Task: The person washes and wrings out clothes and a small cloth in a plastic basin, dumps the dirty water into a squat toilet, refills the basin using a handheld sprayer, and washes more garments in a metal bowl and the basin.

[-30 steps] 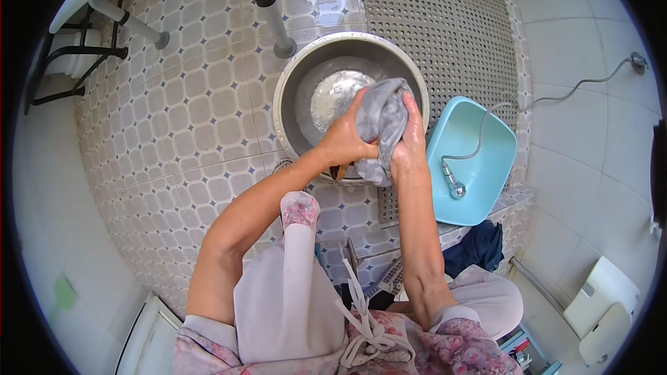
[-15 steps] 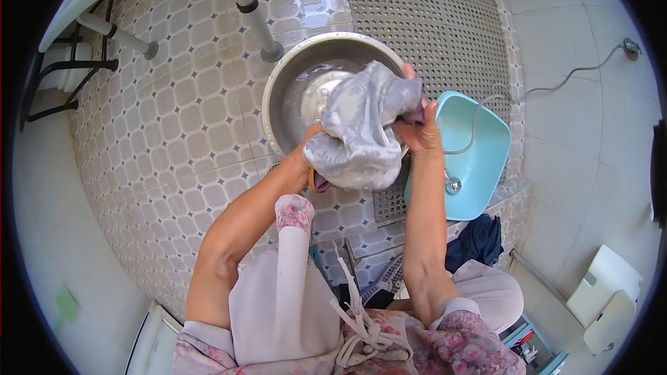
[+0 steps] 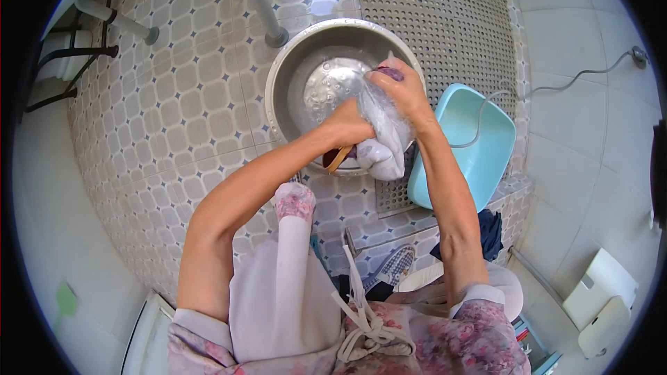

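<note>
A wet pale-grey cloth point(image 3: 384, 121) is bunched up over the near right side of a round metal basin point(image 3: 278, 97). My left hand point(image 3: 349, 123) is closed around its left side, with a dark purple part and a tan strip point(image 3: 339, 160) hanging below the wrist. My right hand point(image 3: 404, 90) grips the upper end, where some purple fabric shows by the fingers. Inside the basin lies shallow clear water point(image 3: 326, 90) with bubbles. Parts of the cloth are hidden by my fingers.
A light-blue plastic tub point(image 3: 479, 146) stands right of the basin, with a grey hose point(image 3: 549, 88) running into it from the wall. A grey pipe point(image 3: 264, 14) rises behind the basin. Perforated matting point(image 3: 445, 14) covers part of the tiled floor. Dark fabric point(image 3: 490, 232) lies near my right arm.
The cloth was spread wide between my hands and is now squeezed into a narrow bunch. My hands have come closer together, the left moving right. The view has shifted slightly.
</note>
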{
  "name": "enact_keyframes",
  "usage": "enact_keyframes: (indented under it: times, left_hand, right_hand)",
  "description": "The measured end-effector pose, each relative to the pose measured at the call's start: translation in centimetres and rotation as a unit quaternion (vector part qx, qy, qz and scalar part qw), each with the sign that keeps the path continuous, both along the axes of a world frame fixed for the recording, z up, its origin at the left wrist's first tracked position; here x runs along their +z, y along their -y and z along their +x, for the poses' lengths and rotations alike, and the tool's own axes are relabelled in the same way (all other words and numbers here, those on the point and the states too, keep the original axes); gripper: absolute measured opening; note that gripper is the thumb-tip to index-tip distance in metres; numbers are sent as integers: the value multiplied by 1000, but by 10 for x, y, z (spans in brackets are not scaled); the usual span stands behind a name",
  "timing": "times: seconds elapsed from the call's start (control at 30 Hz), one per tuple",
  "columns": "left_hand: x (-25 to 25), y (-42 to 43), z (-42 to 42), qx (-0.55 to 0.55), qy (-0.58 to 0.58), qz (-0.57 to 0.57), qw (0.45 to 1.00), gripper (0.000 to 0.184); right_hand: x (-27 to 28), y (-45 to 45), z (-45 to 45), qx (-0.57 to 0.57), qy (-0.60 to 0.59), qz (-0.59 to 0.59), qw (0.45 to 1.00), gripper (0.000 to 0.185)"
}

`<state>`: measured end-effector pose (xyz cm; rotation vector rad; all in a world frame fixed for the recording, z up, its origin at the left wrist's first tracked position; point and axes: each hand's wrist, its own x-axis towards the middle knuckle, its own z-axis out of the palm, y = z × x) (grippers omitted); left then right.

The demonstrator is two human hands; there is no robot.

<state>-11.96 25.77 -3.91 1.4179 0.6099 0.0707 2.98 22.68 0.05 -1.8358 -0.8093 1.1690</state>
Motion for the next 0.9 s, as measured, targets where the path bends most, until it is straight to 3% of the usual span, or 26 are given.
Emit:
enact_keyframes:
  times: [0.07, 0.23, 0.33, 0.43, 0.53, 0.6, 0.7, 0.77, 0.83, 0.9]
  left_hand:
    - [-21, 4, 0, 8, -77, 55, 995, 47]
    - [-24, 4, -7, 47, -156, 165, 973, 45]
    - [-46, -1, -14, 18, -184, 109, 977, 51]
    - [-64, -2, -28, 67, -252, 266, 928, 55]
    - [-64, -16, -47, 200, -318, 111, 920, 65]
    - [-43, -14, -48, 260, -296, -96, 914, 80]
    - [-2, -6, -58, 281, -244, -365, 853, 111]
    - [-2, -2, -55, 323, -190, -516, 771, 114]
    - [-5, -6, -54, 344, -117, -628, 688, 114]
    - [-16, -13, -63, 326, 11, -638, 698, 111]
  right_hand:
    - [-19, -2, -9, 19, 112, -15, 993, 28]
    - [-56, -2, -29, -36, 166, -67, 983, 32]
    - [-80, -1, -34, -44, 225, -122, 966, 36]
    - [-103, -8, -29, -126, 257, -162, 944, 39]
    - [-112, -26, -32, -208, 287, -166, 920, 38]
    - [-113, -46, -44, -243, 325, -136, 904, 36]
    - [-119, -74, -58, -230, 371, -59, 898, 33]
    - [-114, -82, -64, -207, 375, 13, 903, 30]
    - [-103, -81, -69, -182, 344, 163, 907, 29]
    - [-73, -67, -80, -133, 292, 248, 914, 26]
